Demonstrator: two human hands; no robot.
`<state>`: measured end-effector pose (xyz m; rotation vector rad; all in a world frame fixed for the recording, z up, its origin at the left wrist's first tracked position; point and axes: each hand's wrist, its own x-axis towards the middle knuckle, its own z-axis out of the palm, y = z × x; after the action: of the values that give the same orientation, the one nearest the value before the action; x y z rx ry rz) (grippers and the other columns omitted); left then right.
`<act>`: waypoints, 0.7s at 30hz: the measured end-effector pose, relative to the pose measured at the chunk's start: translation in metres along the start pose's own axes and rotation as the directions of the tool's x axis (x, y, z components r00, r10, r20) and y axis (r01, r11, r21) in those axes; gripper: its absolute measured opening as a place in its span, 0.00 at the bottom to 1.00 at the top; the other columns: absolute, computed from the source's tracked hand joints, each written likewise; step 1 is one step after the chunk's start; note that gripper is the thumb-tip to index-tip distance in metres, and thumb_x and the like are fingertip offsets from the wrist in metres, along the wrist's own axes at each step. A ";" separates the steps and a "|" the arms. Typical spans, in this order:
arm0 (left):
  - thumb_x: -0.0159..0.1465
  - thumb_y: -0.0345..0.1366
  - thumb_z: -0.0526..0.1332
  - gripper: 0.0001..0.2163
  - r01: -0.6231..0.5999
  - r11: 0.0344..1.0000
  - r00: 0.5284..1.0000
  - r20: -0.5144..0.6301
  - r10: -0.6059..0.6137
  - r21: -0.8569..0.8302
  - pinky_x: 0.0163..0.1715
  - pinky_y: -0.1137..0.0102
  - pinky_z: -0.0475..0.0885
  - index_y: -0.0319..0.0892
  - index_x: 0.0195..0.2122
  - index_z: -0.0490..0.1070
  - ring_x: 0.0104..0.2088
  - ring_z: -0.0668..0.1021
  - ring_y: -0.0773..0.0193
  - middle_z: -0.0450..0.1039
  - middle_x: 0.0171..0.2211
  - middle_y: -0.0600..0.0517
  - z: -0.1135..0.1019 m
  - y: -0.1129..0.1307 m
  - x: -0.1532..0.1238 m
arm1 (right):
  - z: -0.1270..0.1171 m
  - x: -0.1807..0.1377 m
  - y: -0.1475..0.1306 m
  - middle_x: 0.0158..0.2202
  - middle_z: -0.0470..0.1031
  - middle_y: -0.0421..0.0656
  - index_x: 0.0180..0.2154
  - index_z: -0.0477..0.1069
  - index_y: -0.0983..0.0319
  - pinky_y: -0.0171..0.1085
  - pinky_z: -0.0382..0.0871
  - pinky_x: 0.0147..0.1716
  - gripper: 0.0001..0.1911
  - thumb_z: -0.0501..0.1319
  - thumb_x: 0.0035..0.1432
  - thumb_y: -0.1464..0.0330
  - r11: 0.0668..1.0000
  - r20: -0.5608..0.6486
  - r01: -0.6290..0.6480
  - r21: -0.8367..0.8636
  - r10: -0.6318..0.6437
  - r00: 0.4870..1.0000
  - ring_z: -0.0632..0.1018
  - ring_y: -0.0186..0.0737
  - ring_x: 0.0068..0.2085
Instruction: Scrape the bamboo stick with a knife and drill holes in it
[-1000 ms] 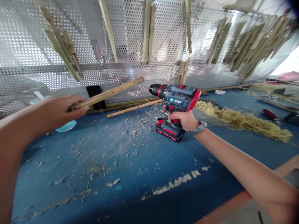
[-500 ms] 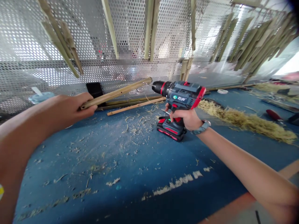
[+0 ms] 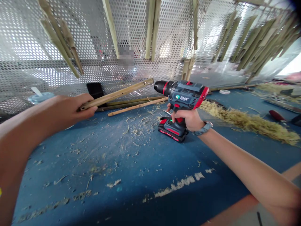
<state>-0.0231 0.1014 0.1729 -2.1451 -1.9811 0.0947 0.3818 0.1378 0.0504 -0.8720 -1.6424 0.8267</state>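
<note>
My left hand (image 3: 82,106) is wrapped round the near end of a bamboo stick (image 3: 122,92), which slants up and away to the right above the table. Small dark holes show along the stick. In my right hand (image 3: 188,117) is a grey and red cordless drill (image 3: 184,95), its handle gripped and its battery low over the tabletop. The thin drill bit (image 3: 150,83) points left and meets the stick near its far end; how deep it sits I cannot tell.
On the blue table (image 3: 98,163) lie scattered shavings (image 3: 138,128) and a long heap of fibres (image 3: 249,122) to the right. Behind the stick are a black phone-like slab (image 3: 94,90) and more bamboo strips (image 3: 138,106). A perforated metal panel (image 3: 136,31) with hanging bamboo pieces stands at the back.
The drill has shifted very slightly to the right. The bamboo stick and my left hand are almost where they were.
</note>
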 end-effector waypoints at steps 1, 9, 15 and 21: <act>0.62 0.62 0.44 0.26 -0.008 1.000 1.000 -0.001 0.008 0.000 0.33 0.64 0.61 0.49 0.45 0.67 0.27 0.74 0.55 0.70 0.27 0.52 0.002 -0.001 0.001 | 0.000 0.000 0.000 0.39 0.81 0.43 0.17 0.74 0.54 0.45 0.74 0.35 0.09 0.64 0.47 0.68 1.000 0.002 -0.009 -0.007 0.009 1.000 0.77 0.45 0.37; 0.64 0.63 0.45 0.26 -0.021 1.000 0.999 -0.030 0.021 -0.005 0.31 0.65 0.61 0.49 0.45 0.68 0.24 0.75 0.57 0.70 0.25 0.55 0.003 -0.006 -0.001 | 0.003 -0.002 -0.007 0.34 0.78 0.45 0.19 0.70 0.55 0.45 0.72 0.32 0.07 0.65 0.44 0.70 0.998 -0.015 -0.050 0.031 0.050 0.999 0.77 0.47 0.37; 0.63 0.63 0.45 0.26 -0.012 1.000 0.999 -0.037 0.013 0.007 0.29 0.66 0.62 0.49 0.44 0.68 0.23 0.75 0.58 0.70 0.24 0.55 0.000 -0.004 -0.002 | 0.004 -0.001 -0.011 0.34 0.78 0.44 0.22 0.70 0.54 0.45 0.71 0.29 0.05 0.66 0.43 0.68 0.994 -0.019 -0.087 0.059 0.089 0.996 0.75 0.43 0.31; 0.62 0.63 0.43 0.27 0.059 0.997 0.998 -0.020 -0.058 0.055 0.30 0.65 0.61 0.50 0.45 0.68 0.23 0.74 0.56 0.68 0.24 0.55 -0.006 0.007 -0.007 | 0.008 -0.002 -0.015 0.28 0.76 0.40 0.29 0.75 0.57 0.43 0.70 0.29 0.07 0.66 0.42 0.69 0.991 -0.052 -0.106 0.075 0.110 0.993 0.74 0.39 0.25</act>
<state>-0.0156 0.0932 0.1763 -2.0452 -2.0053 0.1189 0.3723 0.1281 0.0611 -0.9318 -1.5176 0.9229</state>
